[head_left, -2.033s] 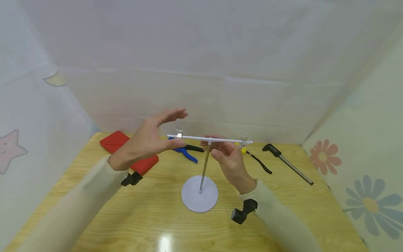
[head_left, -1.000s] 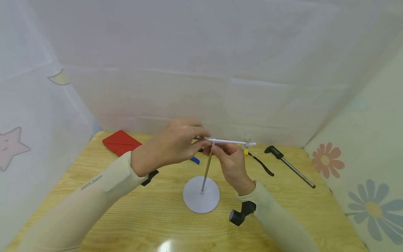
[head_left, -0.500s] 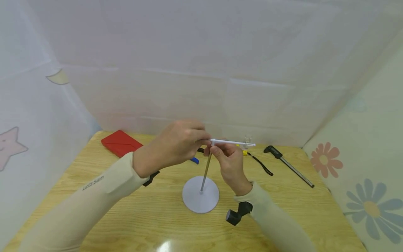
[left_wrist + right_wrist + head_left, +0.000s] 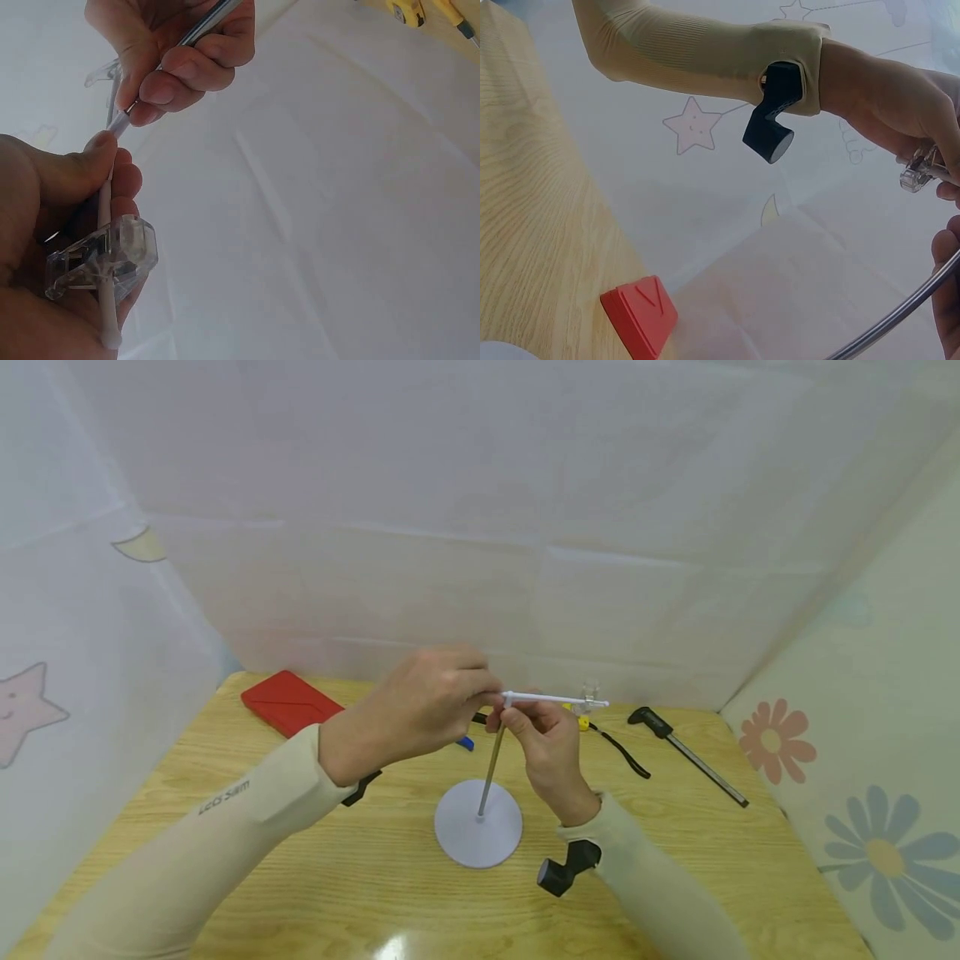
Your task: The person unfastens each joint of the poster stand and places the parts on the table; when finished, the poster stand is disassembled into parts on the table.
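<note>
A small T-shaped stand has a round white base (image 4: 478,824), a metal pole (image 4: 491,768) and a white crossbar (image 4: 555,697). My left hand (image 4: 420,706) grips the crossbar's left half near the joint and hides it in the head view. My right hand (image 4: 551,752) pinches the top of the pole just under the joint. One clear plastic clip (image 4: 591,697) sits near the crossbar's right end. Another clear clip (image 4: 105,255) shows on the bar beside my left palm in the left wrist view.
A red case (image 4: 288,702) lies at the back left. Behind my hands, a blue-handled tool (image 4: 465,742) is partly hidden. To the right are a yellow item (image 4: 583,722) with a black strap (image 4: 622,752) and a digital caliper (image 4: 686,756). Pale sheets hang around the table.
My left hand has come in from the crossbar's left end, where it was spread, and now grips the bar near the joint. The right hand has closed round the pole top. Little differs over the last half second.
</note>
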Tool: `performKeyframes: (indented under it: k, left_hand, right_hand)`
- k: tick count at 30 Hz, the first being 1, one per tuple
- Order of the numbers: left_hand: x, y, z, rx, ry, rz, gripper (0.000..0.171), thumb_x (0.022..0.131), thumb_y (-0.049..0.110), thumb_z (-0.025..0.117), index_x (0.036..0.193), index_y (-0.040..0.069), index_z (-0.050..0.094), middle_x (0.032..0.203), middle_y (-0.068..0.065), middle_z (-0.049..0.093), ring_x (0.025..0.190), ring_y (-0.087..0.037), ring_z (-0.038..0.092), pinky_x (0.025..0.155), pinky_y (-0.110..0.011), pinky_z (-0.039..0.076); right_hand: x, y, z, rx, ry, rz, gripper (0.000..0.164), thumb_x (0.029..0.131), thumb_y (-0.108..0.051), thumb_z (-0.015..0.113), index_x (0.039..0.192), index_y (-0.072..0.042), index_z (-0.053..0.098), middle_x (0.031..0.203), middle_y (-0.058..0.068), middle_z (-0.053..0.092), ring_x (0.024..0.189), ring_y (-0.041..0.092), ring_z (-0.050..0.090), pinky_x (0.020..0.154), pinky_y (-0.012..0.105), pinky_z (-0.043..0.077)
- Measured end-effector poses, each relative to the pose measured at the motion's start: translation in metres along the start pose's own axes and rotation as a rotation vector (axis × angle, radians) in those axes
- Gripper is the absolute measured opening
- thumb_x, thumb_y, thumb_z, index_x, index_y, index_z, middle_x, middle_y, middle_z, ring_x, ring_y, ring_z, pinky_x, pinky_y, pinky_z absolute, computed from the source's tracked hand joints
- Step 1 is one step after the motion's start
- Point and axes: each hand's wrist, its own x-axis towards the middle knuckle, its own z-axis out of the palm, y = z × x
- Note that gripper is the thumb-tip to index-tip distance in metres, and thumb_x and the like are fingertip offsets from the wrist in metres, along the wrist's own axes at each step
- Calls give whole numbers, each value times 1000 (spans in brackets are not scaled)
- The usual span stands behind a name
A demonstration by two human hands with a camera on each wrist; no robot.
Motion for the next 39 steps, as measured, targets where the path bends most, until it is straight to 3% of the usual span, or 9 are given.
performKeyframes:
  k: [2,4,7,9,11,14,16,39]
  left_hand:
    - [0,0,0,-5,5,7,9,85,-3,74,86,5,78,72,0,63,64,-9,54,58,-18,48]
    - [0,0,1,-13,8,4,10,86,-4,73,85,4,78,73,0,63,65,-9,55,59,-19,49]
    - [-1,2,0,-21,14,-7,14,85,-7,70,84,4,77,73,-1,64,65,-10,56,59,-19,49]
    - [-1,2,0,-12,9,-6,15,84,-9,69,83,4,77,73,-1,63,66,-11,55,59,-19,48]
    - [0,3,-1,7,0,2,15,84,-8,70,83,5,76,73,0,63,67,-11,53,60,-20,48]
    - [1,4,-2,25,-13,5,15,84,-8,70,84,5,77,75,0,65,70,-12,54,62,-21,48]
    - [1,4,-2,23,-16,-5,14,84,-7,71,85,5,78,74,-1,66,70,-13,55,62,-21,49]
    - [5,5,-5,32,-53,-14,8,85,-2,75,83,6,78,73,1,65,68,-11,53,59,-20,47]
  right_hand:
    - [0,1,0,4,1,2,20,99,-19,65,100,0,71,90,-5,74,82,7,71,82,25,60]
    - [-1,1,-1,10,2,5,14,99,-18,65,102,-7,72,91,-4,74,82,8,72,82,26,61]
    - [-1,2,-1,16,-1,-1,27,99,-18,65,101,9,69,93,-3,73,82,9,72,81,26,61]
    - [-1,2,0,22,1,-2,31,98,-18,65,101,13,67,94,-3,73,82,9,72,81,26,61]
    - [-1,2,0,29,2,-7,29,98,-18,66,100,10,68,94,-3,73,82,9,72,81,26,61]
    - [0,2,1,40,5,-16,16,98,-19,66,101,-5,72,93,-3,74,81,8,72,80,25,61]
    - [0,2,1,43,0,-28,12,98,-18,66,102,-9,73,93,-4,75,81,8,72,80,24,61]
    - [0,2,-1,43,-22,-59,8,99,-14,63,103,-11,70,94,-5,76,82,7,72,80,24,60]
